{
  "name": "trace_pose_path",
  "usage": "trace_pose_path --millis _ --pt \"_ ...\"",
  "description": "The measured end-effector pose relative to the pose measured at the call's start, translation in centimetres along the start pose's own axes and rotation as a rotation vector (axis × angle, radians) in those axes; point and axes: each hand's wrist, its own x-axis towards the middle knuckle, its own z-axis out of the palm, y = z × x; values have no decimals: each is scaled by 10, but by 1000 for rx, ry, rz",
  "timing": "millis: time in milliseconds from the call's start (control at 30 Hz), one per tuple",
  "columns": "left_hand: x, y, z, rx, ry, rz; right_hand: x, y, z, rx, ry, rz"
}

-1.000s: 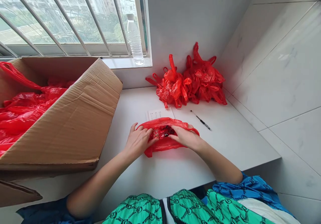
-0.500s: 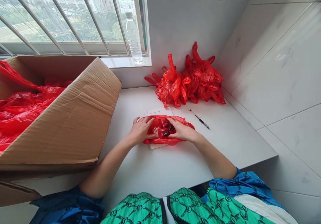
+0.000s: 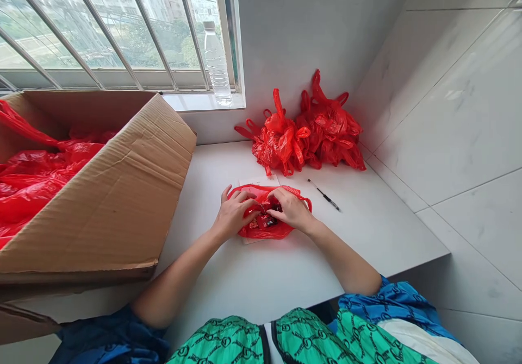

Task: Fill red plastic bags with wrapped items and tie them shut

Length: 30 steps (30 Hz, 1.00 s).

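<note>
An opened red plastic bag [image 3: 281, 233] lies on the white table, with small dark-red and black wrapped packets [image 3: 267, 221] showing inside it. My left hand [image 3: 234, 212] reaches over the bag's left side, thumb and fingers drawn together at the packets. From the right, my right hand [image 3: 291, 210] reaches in the same way, its fingertips close to those of my left hand. A thin pale bit shows between the fingertips; what they pinch is too small to name. Under the bag, a sheet of paper [image 3: 253, 240] is mostly hidden.
Beside the bag on the right lies a black pen [image 3: 324, 194]. Knotted red plastic bags [image 3: 305, 136] are heaped against the wall. On the left stands a large cardboard box [image 3: 118, 201] holding more red bags [image 3: 36, 184]. A water bottle [image 3: 217, 65] stands on the windowsill.
Both hands have moved inward, and their fingers have drawn together over the packets. Before, they were spread along the bag's sides. The bag's mouth has changed shape slightly.
</note>
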Motion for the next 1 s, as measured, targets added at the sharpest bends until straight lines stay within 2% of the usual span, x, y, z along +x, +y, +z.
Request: trace_pose_path --millis 133,267,333,400,467,567,667,733,833,1000 --pt "0 4 -1 -60 69 5 -1 -2 -3 6 12 -40" --pt "-1 9 -1 -159 33 94 -3 -7 -7 -51 -14 -2" --pt "-1 11 -2 -190 27 119 -4 -9 -8 -18 24 18" --pt "-1 12 -3 -208 78 55 -4 -11 -9 111 96 36" --pt "0 12 -6 -245 135 -57 -5 -12 -11 338 132 74" --pt "1 12 -10 -330 131 -176 -7 -13 -11 683 59 139" --pt "1 15 -12 -384 127 -211 -7 -15 -9 850 -18 137" --pt "1 17 -13 -397 169 -219 -6 -16 -7 875 -13 153" --pt "1 21 -14 -410 212 -197 -5 -17 -4 793 33 226" --pt "1 25 -19 -450 148 -202 -7 -18 -5 756 58 182"
